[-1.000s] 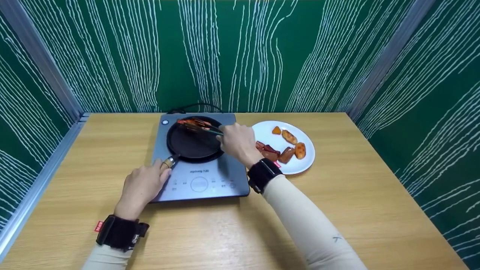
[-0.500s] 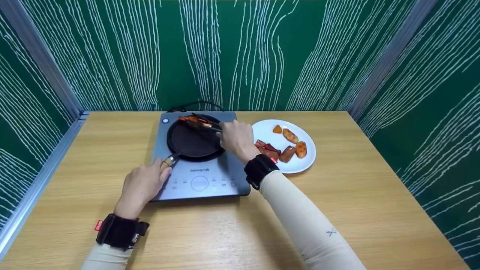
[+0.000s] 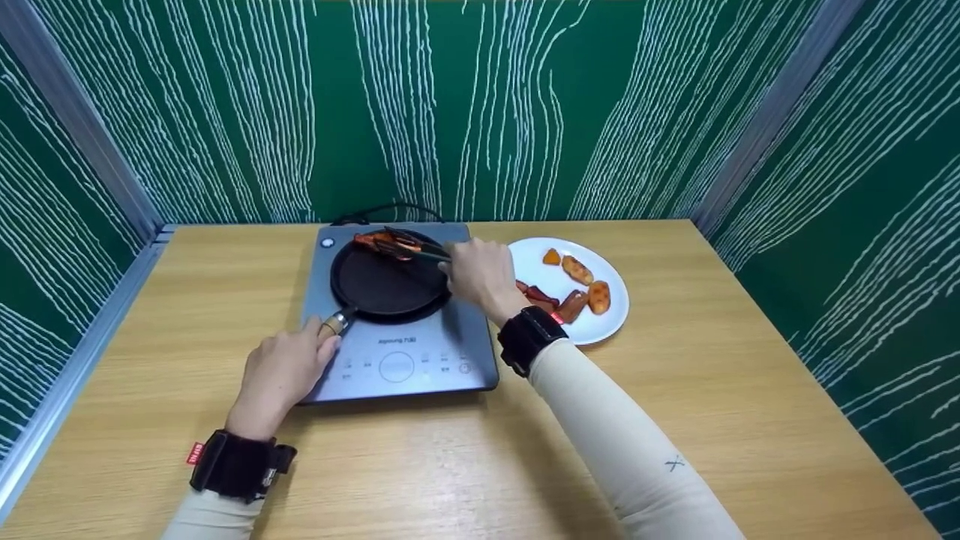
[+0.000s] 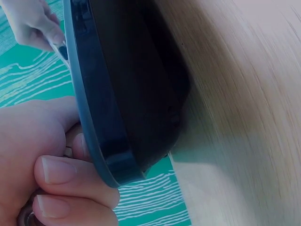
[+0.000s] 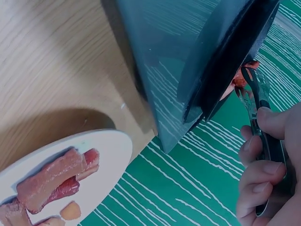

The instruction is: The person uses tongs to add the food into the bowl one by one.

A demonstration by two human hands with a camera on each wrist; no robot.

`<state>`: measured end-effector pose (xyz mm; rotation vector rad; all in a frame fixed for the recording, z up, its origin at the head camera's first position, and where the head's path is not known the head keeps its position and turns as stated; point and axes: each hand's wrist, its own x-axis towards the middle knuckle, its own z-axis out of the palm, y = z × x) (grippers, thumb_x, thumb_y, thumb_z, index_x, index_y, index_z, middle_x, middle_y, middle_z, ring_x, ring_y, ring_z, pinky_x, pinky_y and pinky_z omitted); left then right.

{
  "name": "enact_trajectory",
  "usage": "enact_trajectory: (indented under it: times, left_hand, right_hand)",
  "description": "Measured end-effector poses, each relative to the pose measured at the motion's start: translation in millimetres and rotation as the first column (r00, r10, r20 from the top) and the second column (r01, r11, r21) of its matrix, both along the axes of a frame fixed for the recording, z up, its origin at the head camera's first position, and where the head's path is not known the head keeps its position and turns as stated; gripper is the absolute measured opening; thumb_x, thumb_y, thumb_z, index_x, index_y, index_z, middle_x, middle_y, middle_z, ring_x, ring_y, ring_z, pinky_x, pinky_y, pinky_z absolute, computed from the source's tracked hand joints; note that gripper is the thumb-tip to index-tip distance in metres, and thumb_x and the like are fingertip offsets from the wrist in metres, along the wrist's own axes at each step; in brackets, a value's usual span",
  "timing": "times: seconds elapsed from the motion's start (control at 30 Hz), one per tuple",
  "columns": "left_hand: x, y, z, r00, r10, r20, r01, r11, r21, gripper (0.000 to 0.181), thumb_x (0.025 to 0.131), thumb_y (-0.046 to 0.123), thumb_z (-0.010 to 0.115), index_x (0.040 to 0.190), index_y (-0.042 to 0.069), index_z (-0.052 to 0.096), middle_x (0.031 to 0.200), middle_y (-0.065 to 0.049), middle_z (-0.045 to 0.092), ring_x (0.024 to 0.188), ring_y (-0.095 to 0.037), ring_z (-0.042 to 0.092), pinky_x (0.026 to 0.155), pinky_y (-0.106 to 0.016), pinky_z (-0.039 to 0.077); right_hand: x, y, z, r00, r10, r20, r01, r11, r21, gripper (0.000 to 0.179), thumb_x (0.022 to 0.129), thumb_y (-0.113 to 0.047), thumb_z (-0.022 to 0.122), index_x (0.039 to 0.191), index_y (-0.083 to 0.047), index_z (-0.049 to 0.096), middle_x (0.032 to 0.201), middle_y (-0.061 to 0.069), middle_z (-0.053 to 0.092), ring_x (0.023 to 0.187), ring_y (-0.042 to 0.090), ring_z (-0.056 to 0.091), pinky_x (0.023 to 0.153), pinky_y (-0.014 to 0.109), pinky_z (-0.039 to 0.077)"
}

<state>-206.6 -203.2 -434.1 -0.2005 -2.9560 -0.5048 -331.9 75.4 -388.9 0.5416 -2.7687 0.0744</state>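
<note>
My left hand (image 3: 285, 367) grips the wooden handle (image 3: 334, 324) of a round black frying pan (image 3: 382, 289), which sits on a grey induction cooker (image 3: 397, 382). My right hand (image 3: 480, 274) holds tongs (image 5: 256, 87) with dark, slotted heads. They reach over the pan's right side to reddish-orange food (image 3: 365, 240) at its far edge. In the right wrist view, the tong heads lie around this food (image 5: 241, 77), partly hiding it; its kind is unclear. The left wrist view shows curled fingers (image 4: 70, 179) below the cooker's edge.
Right of the cooker stands a white oval plate (image 3: 536, 262) with brown meat pieces (image 5: 51, 181), two browned oval pieces (image 3: 598, 297) and a small orange chunk (image 3: 551, 256). A black cable (image 3: 397, 204) runs behind the cooker. Green patterned panels (image 3: 480, 112) enclose the wooden table (image 3: 675, 360).
My right hand and the tongs shift slightly left, then back right, staying at the food on the pan's far side. The left hand keeps its grip and the pan stays put.
</note>
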Motion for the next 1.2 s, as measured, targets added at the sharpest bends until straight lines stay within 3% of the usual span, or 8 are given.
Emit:
enact_trajectory:
  times: [0.17,0.37,0.6,0.7,0.9,1.07,1.2]
  left_hand:
    - [0.4,0.4,-0.7,1.0,0.003,0.006,-0.003,1.0,0.005,0.032,0.109,0.037,0.06,0.107,0.005,0.056,0.07,-0.013,0.05,0.059,-0.032,0.055,0.051,-0.044,0.043]
    - [0.0,1.0,-2.8,1.0,0.016,0.014,-0.016,1.0,0.003,0.033,0.109,0.038,0.059,0.106,0.005,0.056,0.072,-0.016,0.052,0.06,-0.035,0.057,0.052,-0.048,0.044]
    - [-1.0,-0.4,-1.8,1.0,-0.003,0.003,0.003,1.0,0.001,0.033,0.109,0.037,0.06,0.107,0.004,0.055,0.07,-0.015,0.05,0.058,-0.034,0.056,0.051,-0.048,0.044]
    - [-0.7,-1.6,-1.7,1.0,0.002,0.011,-0.002,1.0,0.001,0.034,0.109,0.038,0.059,0.107,0.005,0.055,0.071,-0.014,0.05,0.058,-0.033,0.055,0.051,-0.046,0.043]
    - [-0.3,-1.9,-0.9,1.0,0.013,0.025,-0.013,1.0,-0.002,0.034,0.11,0.038,0.058,0.106,0.004,0.056,0.072,-0.013,0.05,0.059,-0.031,0.053,0.052,-0.043,0.041]
    - [-0.3,-0.7,-1.5,0.999,0.013,0.029,-0.013,1.0,-0.002,0.034,0.11,0.038,0.057,0.107,0.004,0.057,0.071,-0.013,0.049,0.059,-0.03,0.052,0.052,-0.042,0.04]
    - [-0.7,0.3,-2.1,1.0,0.009,0.021,-0.009,1.0,-0.007,0.034,0.11,0.038,0.058,0.107,0.004,0.056,0.07,-0.013,0.049,0.058,-0.03,0.053,0.051,-0.043,0.041]
  right_hand:
    - [-0.3,6.7,-0.4,0.999,0.017,-0.049,-0.016,1.0,0.027,0.022,0.105,-0.034,0.068,0.109,-0.015,0.078,0.085,0.01,0.074,0.07,0.031,0.07,0.058,0.049,0.055]
    - [5.0,26.3,11.0,1.0,0.015,-0.004,-0.015,1.0,-0.027,0.03,0.105,-0.038,0.066,0.11,-0.011,0.078,0.081,0.009,0.068,0.063,0.027,0.06,0.055,0.047,0.052]
    - [18.4,90.4,35.7,0.999,-0.031,0.04,0.037,0.99,-0.136,0.033,0.106,-0.042,0.063,0.133,-0.025,0.074,0.081,0.006,0.066,0.066,0.026,0.058,0.056,0.046,0.047]
    - [20.8,123.8,38.6,0.995,-0.067,0.076,0.078,0.985,-0.157,0.033,0.106,-0.042,0.063,0.132,-0.025,0.074,0.08,0.005,0.068,0.063,0.024,0.057,0.054,0.041,0.042]
    - [23.9,184.8,30.7,0.982,-0.117,0.151,0.144,0.973,-0.182,0.034,0.106,-0.034,0.063,0.129,-0.01,0.072,0.086,0.011,0.068,0.063,0.024,0.056,0.053,0.036,0.039]
    - [26.9,224.3,17.6,0.968,-0.188,0.169,0.208,0.972,-0.112,0.043,0.105,-0.035,0.063,0.135,-0.005,0.068,0.098,0.019,0.069,0.074,0.031,0.059,0.058,0.042,0.041]
    - [28.4,247.7,3.8,0.948,-0.245,0.201,0.262,0.963,-0.062,0.046,0.105,-0.037,0.062,0.132,-0.002,0.068,0.098,0.022,0.068,0.077,0.035,0.059,0.058,0.046,0.042]
